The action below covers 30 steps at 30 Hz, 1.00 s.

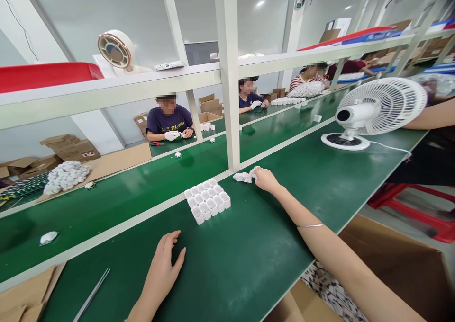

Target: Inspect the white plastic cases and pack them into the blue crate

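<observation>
My left hand (164, 263) lies flat and open on the green table top, fingers pointing away from me, holding nothing. My right hand (265, 178) reaches forward to the white divider strip and its fingers are closed on a small crumpled white piece (244, 176). Between the hands stands a block of several small white cup-shaped parts (208, 200), packed in rows, touched by neither hand. A thin bracelet sits on my right forearm.
A white desk fan (369, 113) stands at the right on the green table (249, 260). Metal tweezers (91, 294) lie at the lower left. A white post (229, 76) rises behind the parts. Other people work across the belt; a pile of white parts (67, 175) lies at the far left. An open carton (401, 265) is below right.
</observation>
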Each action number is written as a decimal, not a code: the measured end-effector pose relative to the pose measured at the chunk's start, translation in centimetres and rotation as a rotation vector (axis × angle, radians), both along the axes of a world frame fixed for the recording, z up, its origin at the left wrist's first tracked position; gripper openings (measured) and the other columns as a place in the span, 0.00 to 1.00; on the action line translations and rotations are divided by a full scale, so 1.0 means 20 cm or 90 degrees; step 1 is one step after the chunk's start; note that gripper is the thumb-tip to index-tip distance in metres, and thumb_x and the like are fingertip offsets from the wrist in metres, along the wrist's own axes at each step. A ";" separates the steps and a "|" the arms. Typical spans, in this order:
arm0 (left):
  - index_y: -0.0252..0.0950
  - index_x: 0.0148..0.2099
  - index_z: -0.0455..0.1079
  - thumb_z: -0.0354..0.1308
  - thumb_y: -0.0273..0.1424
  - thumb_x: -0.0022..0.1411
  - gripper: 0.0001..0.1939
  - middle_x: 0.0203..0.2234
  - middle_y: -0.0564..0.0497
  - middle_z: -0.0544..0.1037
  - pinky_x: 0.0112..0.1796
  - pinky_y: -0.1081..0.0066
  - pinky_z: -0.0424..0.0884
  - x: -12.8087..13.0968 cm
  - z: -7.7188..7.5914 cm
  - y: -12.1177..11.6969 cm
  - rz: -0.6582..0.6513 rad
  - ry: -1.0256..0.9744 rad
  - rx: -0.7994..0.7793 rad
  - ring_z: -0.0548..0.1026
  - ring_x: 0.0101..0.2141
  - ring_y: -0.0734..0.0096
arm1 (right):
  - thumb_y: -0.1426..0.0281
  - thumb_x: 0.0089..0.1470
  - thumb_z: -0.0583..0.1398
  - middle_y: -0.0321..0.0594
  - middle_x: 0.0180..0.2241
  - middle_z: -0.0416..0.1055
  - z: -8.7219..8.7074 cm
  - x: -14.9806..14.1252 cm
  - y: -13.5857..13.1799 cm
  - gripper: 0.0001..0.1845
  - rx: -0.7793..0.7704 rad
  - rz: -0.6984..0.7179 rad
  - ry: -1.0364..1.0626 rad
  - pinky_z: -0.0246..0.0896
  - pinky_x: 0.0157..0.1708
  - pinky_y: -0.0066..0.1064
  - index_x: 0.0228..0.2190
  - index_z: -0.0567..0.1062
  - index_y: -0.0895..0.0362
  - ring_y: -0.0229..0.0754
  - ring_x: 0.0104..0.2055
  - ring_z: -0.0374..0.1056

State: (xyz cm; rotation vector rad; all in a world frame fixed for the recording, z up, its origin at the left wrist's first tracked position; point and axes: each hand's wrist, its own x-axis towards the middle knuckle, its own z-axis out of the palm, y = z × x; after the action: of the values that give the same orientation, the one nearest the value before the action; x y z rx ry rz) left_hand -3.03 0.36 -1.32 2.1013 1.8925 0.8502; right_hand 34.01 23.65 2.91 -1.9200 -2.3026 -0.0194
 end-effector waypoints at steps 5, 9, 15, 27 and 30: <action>0.41 0.57 0.60 0.49 0.41 0.67 0.20 0.49 0.44 0.70 0.46 0.54 0.76 0.00 -0.01 0.00 -0.012 0.002 0.023 0.74 0.46 0.57 | 0.65 0.62 0.58 0.44 0.46 0.70 0.00 0.01 0.00 0.13 -0.010 -0.004 0.022 0.66 0.46 0.41 0.44 0.72 0.61 0.44 0.46 0.68; 0.41 0.57 0.60 0.48 0.40 0.67 0.19 0.49 0.43 0.69 0.45 0.54 0.76 0.00 -0.01 0.01 -0.014 0.002 0.026 0.74 0.47 0.57 | 0.64 0.62 0.58 0.43 0.45 0.70 0.00 0.03 0.01 0.14 -0.022 0.004 0.046 0.67 0.45 0.41 0.44 0.72 0.60 0.43 0.44 0.69; 0.41 0.58 0.59 0.48 0.39 0.67 0.19 0.49 0.43 0.69 0.46 0.53 0.75 0.00 -0.01 0.00 -0.021 0.007 0.035 0.74 0.47 0.57 | 0.61 0.63 0.58 0.42 0.43 0.70 0.00 0.07 0.01 0.14 -0.040 0.019 0.067 0.67 0.41 0.38 0.43 0.72 0.60 0.41 0.41 0.69; 0.41 0.58 0.60 0.49 0.41 0.67 0.19 0.50 0.44 0.69 0.46 0.55 0.76 0.00 -0.01 0.01 -0.017 0.009 0.026 0.74 0.47 0.58 | 0.63 0.62 0.58 0.43 0.43 0.72 0.01 0.06 0.01 0.13 -0.009 0.024 0.050 0.65 0.43 0.38 0.40 0.74 0.61 0.42 0.42 0.69; 0.41 0.57 0.60 0.48 0.40 0.67 0.19 0.49 0.43 0.69 0.45 0.54 0.76 0.00 -0.01 0.00 -0.019 0.008 0.032 0.74 0.46 0.57 | 0.61 0.61 0.59 0.43 0.42 0.72 0.02 0.05 0.00 0.15 0.002 0.018 0.045 0.65 0.43 0.38 0.40 0.74 0.61 0.42 0.42 0.69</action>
State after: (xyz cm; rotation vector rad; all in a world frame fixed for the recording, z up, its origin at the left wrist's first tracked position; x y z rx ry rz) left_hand -3.07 0.43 -1.45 2.1623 1.8604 0.8891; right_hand 35.01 23.61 3.26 -1.8554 -2.2836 0.0473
